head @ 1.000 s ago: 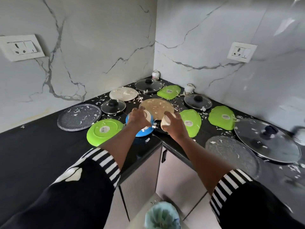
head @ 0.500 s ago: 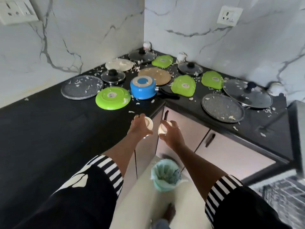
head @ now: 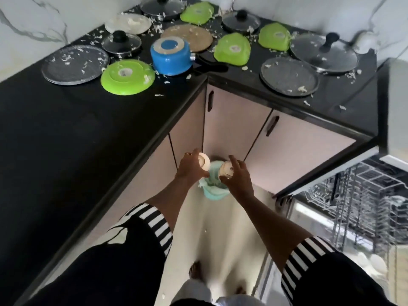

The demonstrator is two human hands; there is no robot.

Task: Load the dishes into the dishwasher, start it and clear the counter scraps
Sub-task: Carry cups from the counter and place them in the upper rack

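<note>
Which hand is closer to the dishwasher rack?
Right. The right hand, gripping a white cup, is over the bin, on the side toward the dishwasher rack; the left hand, gripping a second cup, is over its far side.

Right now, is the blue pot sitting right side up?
No, the blue pot sits upside down on the black counter, base facing up.

Home kitchen: black L-shaped stone tabletop [head: 66, 133], white marble-look wall [head: 39, 21], beige cabinet doors [head: 234, 127], open dishwasher's wire racks [head: 362, 195], glass pot lids [head: 323, 55].
</note>
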